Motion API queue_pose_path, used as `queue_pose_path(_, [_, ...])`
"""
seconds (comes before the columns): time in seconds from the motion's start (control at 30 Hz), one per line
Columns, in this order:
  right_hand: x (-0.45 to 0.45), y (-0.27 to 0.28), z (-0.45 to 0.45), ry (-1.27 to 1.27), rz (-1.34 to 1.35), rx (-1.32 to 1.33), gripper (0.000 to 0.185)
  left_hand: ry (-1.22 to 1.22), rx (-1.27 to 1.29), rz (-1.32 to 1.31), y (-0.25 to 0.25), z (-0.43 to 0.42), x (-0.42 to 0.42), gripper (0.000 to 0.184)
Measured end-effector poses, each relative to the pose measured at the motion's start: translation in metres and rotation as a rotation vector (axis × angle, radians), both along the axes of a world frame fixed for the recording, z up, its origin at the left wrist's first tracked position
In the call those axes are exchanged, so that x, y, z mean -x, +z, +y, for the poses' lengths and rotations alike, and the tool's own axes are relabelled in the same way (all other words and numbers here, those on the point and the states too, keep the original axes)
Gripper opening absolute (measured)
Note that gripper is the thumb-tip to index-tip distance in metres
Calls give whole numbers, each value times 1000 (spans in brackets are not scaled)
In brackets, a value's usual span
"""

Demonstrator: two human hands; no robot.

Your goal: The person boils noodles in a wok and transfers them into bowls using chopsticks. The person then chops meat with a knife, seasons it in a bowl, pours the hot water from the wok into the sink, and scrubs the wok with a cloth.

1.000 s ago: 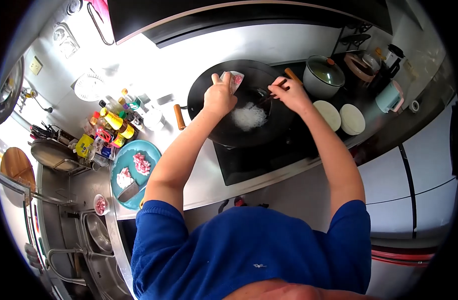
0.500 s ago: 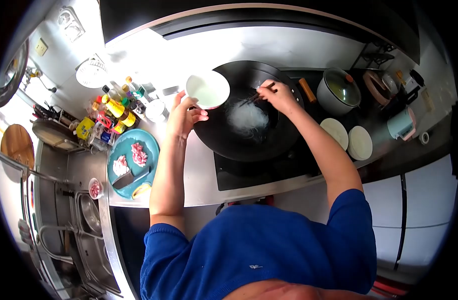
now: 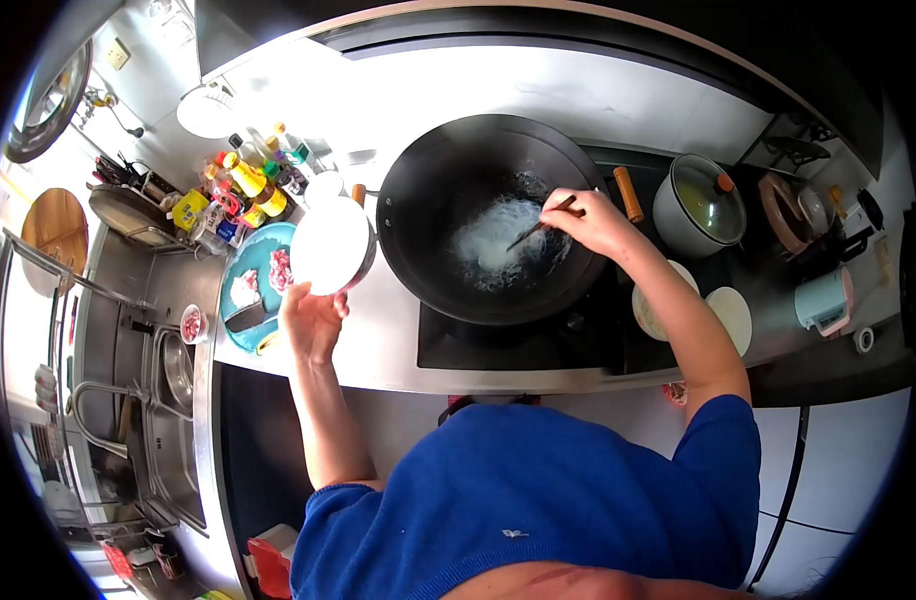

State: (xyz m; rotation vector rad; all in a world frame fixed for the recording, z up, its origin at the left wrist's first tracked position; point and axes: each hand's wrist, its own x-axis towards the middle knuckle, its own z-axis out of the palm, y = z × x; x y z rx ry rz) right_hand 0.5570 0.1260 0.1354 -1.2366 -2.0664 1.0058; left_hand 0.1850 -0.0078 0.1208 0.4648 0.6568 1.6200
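Head view: the person's left hand grips a white bowl at its lower edge, thumb and fingers clamped on the rim and side; the bowl is tilted, its pale inside washed out by the light, and it is held over the counter, between the black wok and a round teal cutting board. The right hand reaches over the wok's right side, its fingers pressed together around dark chopsticks, which slant down into a mass of whitish, wispy food in the middle of the wok; steam or glare blurs this mass, so I cannot tell exactly what it is. The wok sits on a black glass cooktop, its right wooden handle near a lidded pot. Two pale bowls stand side by side nearer the person, the left one partly behind the right forearm. On the cutting board lie a pinkish meat pile, a paler pile and a cleaver, with sauce bottles grouped just beyond.
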Motion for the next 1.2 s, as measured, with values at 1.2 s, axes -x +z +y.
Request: queue_pose_path(1.2, [26, 30, -132, -484, 235, -35, 12, -752, 529, -171, -161, -44, -18, 49])
